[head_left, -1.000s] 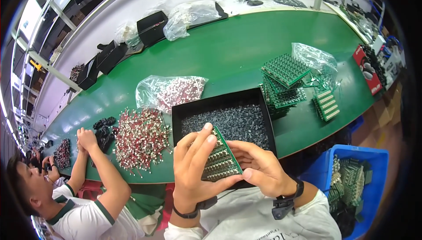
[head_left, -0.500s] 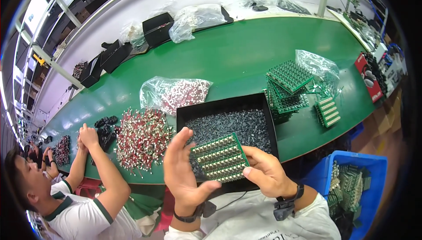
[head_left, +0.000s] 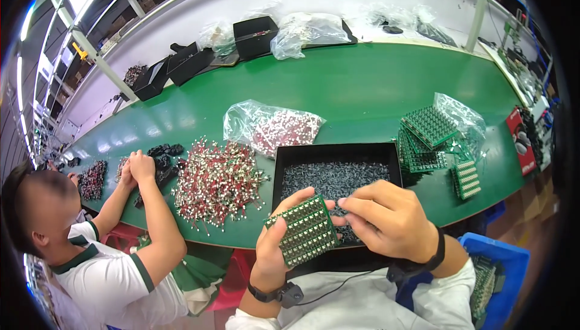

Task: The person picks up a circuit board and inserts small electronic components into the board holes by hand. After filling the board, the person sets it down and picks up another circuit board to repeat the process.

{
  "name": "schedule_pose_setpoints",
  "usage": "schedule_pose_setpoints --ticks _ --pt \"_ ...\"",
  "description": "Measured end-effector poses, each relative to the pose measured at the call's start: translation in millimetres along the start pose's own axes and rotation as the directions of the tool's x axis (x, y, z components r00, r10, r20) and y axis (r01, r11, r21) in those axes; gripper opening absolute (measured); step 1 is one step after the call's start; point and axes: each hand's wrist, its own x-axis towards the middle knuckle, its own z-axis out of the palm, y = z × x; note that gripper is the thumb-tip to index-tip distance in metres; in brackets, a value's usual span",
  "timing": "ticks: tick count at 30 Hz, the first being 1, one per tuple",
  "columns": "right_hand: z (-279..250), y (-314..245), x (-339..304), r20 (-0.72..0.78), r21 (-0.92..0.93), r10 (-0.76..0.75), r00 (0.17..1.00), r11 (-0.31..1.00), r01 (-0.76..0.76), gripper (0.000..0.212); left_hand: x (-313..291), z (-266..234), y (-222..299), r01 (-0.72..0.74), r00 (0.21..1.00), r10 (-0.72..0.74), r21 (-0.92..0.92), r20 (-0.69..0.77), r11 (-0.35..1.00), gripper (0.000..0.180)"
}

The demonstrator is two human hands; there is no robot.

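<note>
My left hand [head_left: 270,256] grips a green circuit board panel [head_left: 307,233] by its left side, thumb in front. Rows of small pale parts cover the panel's face, which is tilted toward me. Just right of the panel, my right hand [head_left: 396,218] is closed in a pinch, thumb and fingertips together. What the pinch holds, if anything, is too small to make out. Beneath both hands stands a black tray [head_left: 339,148] with many small dark pieces [head_left: 332,174] in it, partly hidden by the hands and panel.
Left of the tray lie a heap of red-and-white wired connectors [head_left: 214,185] and a clear bag [head_left: 284,128] of similar ones. Stacked green boards [head_left: 429,128] and another board [head_left: 466,180] are at right. A blue bin [head_left: 510,269] holds boards. A co-worker [head_left: 115,269] sits at left.
My right hand has let go of the panel's right edge and moved right, its fingers now pinched. My left hand has closed around the panel. The view has shifted, too.
</note>
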Motion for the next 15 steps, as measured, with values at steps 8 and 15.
schedule_pose_setpoints --ticks 8,15 --pt "16 29 38 0.283 -0.004 -0.305 0.909 0.948 0.319 0.034 6 -1 4 0.053 0.999 -0.052 0.074 -0.013 0.996 0.094" --pt "26 44 38 0.309 0.128 -0.287 0.907 0.957 0.259 0.024 8 -2 11 0.107 0.994 -0.108 0.155 -0.003 0.982 0.093"
